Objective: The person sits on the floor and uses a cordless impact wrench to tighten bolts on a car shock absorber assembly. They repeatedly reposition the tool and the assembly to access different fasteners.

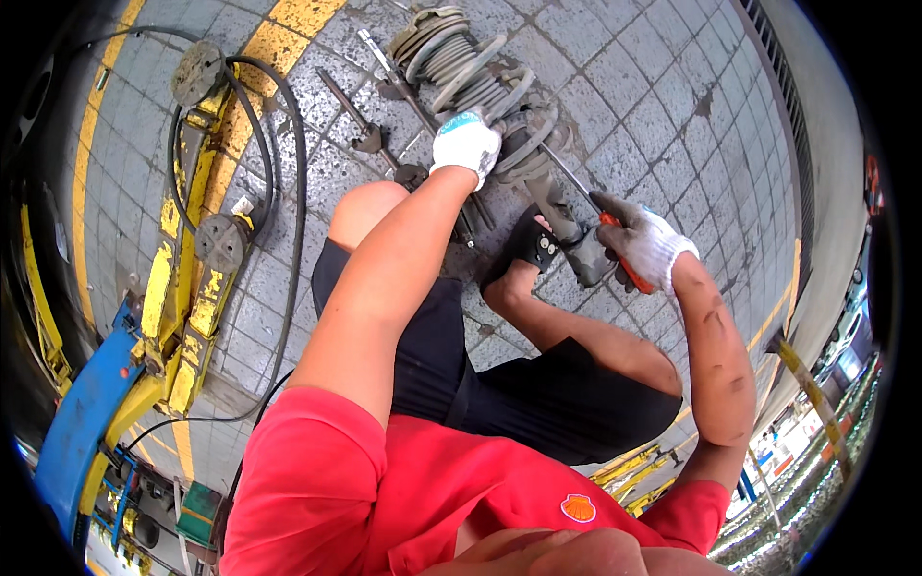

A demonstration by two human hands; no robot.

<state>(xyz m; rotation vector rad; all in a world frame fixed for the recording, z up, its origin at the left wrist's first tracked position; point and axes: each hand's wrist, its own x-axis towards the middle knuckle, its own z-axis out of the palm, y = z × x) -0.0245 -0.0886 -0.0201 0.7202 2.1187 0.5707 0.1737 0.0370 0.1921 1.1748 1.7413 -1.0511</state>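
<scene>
A dirty strut (557,206) with a grey coil spring (473,84) lies across the tiled floor in front of me. My left hand (466,146), in a white glove, is closed against the near left side of the spring; its fingers curl out of sight, so what they grip is hidden. In my gloved right hand (642,240) is a screwdriver (569,171), held by its orange handle. The screwdriver's shaft slants up and left to the lower spring seat, where the tip is hidden. Two threaded rods with clamps, a spring compressor (368,134), lie left of the spring.
A yellow two-armed lift (178,250) with round pads and a blue base (91,413) stands at left. A black hose (300,192) loops beside it. My sandalled foot (530,245) is close to the strut. A vehicle's pale body (826,125) curves along the right.
</scene>
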